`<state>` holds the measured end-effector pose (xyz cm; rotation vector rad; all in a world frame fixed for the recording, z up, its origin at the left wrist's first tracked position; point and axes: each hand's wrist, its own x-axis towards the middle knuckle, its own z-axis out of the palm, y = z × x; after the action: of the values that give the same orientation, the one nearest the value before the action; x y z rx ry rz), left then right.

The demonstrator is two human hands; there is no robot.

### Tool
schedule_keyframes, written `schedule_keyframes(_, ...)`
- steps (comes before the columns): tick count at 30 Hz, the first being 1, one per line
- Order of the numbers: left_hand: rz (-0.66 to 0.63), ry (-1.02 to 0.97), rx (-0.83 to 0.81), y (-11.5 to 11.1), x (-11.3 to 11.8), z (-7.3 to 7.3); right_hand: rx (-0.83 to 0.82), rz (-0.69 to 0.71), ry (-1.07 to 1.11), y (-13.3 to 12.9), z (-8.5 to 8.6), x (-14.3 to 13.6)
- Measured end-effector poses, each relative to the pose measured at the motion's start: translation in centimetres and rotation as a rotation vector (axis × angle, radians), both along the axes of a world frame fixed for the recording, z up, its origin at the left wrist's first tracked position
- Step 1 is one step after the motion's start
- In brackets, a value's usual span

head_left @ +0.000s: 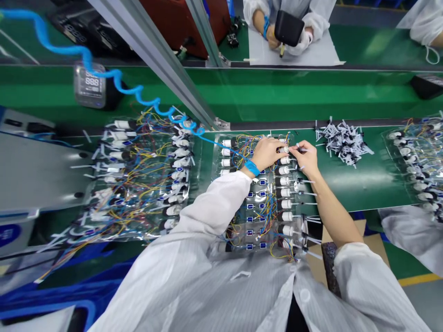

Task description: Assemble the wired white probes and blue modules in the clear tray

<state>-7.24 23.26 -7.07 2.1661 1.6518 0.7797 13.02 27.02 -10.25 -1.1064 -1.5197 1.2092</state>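
A clear tray (pixel 238 201) in front of me holds rows of white-and-black cylindrical parts, small blue modules and coloured wires. My left hand (pixel 267 153), with a blue wrist strap (pixel 252 168), reaches over the tray's top rows, its fingertips on a white cylindrical part (pixel 284 150) in the right column. Beside it my right hand (pixel 305 157) pinches a thin pale strip (pixel 302 149) at the end of that same part. Pale strips stick out to the right from the cylinders lower down. What lies under my left palm is hidden.
Loose pale strips (pixel 343 140) lie piled right of my hands. Another wired tray (pixel 145 184) is at left, one more (pixel 415 161) at far right. A blue coiled cord (pixel 131 90) hangs at upper left near a metal post (pixel 159 55). A co-worker's hands (pixel 273 38) are across.
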Motion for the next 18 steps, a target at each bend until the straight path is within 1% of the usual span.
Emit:
schedule_keyframes(5,-0.014,-0.005,-0.002,0.0,0.1,0.1,0.019,-0.012,-0.026,-0.2,0.3,-0.2)
schedule_keyframes(8,-0.021,0.003,-0.007,0.2,0.1,0.1,0.109,0.019,-0.059,-0.3,1.0,-0.2)
schedule_keyframes(10,-0.039,-0.001,-0.016,0.3,0.0,0.1,0.170,0.048,-0.120,-0.2,1.4,-0.1)
schedule_keyframes(14,-0.059,-0.033,-0.015,0.3,0.1,0.2,0.244,0.065,-0.227,0.0,2.0,-0.1)
schedule_keyframes(16,-0.039,-0.036,-0.012,0.2,0.1,0.4,0.234,0.050,-0.208,0.0,2.0,0.0)
schedule_keyframes(18,-0.017,-0.029,-0.010,0.1,0.2,0.6,0.189,0.051,-0.148,0.0,2.1,0.1)
